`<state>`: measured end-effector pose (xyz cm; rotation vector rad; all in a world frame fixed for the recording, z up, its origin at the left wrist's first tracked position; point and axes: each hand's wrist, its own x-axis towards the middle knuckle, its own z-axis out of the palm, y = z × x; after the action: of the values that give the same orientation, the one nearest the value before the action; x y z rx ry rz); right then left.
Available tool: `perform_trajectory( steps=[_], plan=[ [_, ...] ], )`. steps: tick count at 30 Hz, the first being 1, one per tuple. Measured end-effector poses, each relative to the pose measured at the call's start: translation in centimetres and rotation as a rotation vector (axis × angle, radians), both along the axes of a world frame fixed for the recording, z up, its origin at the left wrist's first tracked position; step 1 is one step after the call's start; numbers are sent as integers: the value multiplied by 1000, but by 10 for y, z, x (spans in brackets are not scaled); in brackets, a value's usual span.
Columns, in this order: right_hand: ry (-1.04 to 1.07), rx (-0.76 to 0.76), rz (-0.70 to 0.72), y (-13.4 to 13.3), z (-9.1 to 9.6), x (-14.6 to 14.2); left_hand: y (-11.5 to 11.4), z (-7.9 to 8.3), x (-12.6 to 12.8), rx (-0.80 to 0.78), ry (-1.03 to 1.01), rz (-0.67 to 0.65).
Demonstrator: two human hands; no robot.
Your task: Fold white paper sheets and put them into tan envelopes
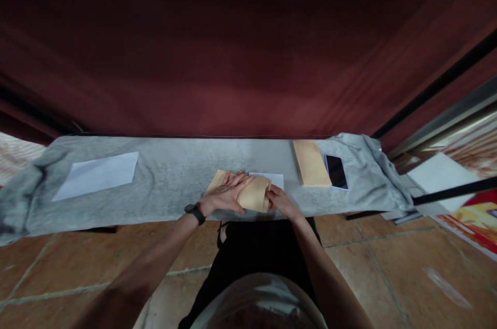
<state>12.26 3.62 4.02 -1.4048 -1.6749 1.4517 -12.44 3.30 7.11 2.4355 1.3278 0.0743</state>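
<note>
A brown paper envelope [253, 195] lies on the cloth-covered table in front of me, its right end bulging apart. My left hand [224, 196], with a dark watch on the wrist, lies over its left part, fingers spread and pressing down. At the right end, the fingers of my right hand [280, 202] are closed on the envelope's edge; their tips are partly hidden by the paper. Just behind the envelope lies a white sheet [275, 179], partly covered by it.
On the grey cloth [166, 174], a large white sheet [99, 174] lies far left. To the right are a stack of brown envelopes [311, 163] and a dark-screened phone [337, 172]. A dark red curtain [248, 70] hangs behind the narrow table. Black metal bars [438, 83] slant at the right.
</note>
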Motion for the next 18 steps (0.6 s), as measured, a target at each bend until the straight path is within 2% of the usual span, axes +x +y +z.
perform_trajectory(
  steps=[4,7,11,13,18],
  plan=[
    [-33,44,-87,4,-3,-2,-3,6,2,114,9,74],
    [-66,89,-151,6,-6,-2,-8,4,1,154,32,105],
    [-202,360,-313,2,-5,-4,-12,-3,-1,177,57,149],
    [-254,466,-342,-2,-6,-7,-13,-4,-1,188,64,159],
    [-249,427,-287,-7,-11,-10,-13,2,5,231,96,167]
  ],
)
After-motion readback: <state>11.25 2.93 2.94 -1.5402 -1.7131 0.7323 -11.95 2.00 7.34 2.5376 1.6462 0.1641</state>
